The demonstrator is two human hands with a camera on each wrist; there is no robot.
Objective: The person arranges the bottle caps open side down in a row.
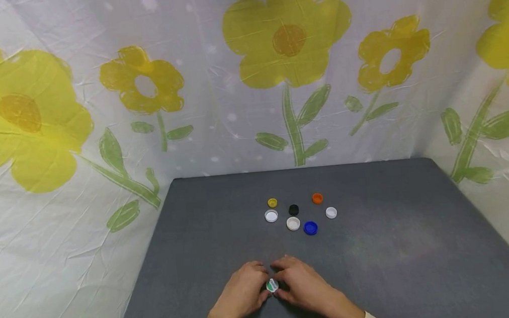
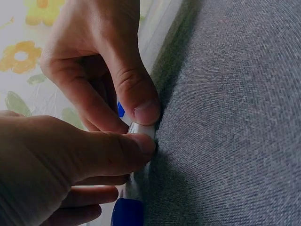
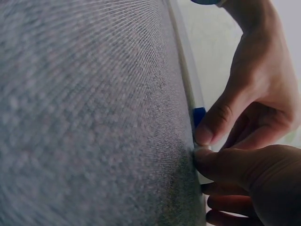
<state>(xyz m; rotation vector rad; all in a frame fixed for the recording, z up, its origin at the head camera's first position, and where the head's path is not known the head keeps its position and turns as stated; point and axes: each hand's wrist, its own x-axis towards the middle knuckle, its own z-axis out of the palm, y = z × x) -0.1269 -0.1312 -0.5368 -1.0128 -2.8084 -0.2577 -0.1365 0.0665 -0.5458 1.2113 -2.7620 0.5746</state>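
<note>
A small round bottle cap (image 1: 272,285) with a white and green top lies low at the dark grey table, between my two hands. My left hand (image 1: 247,290) pinches its left side between thumb and fingers. From the right, my right hand (image 1: 303,285) pinches the same cap with its thumb and index finger. In the left wrist view the white edge of the cap (image 2: 142,129) shows between the two thumbs, which sit almost side by side. Fingers hide most of the cap in the right wrist view.
Beyond the hands, several loose caps lie on the grey table (image 1: 394,248): yellow (image 1: 272,203), orange (image 1: 317,198), black (image 1: 294,209), blue (image 1: 310,228) and a few white ones, including a right-hand white cap (image 1: 331,213). A flowered curtain (image 1: 216,132) surrounds the table's back and sides.
</note>
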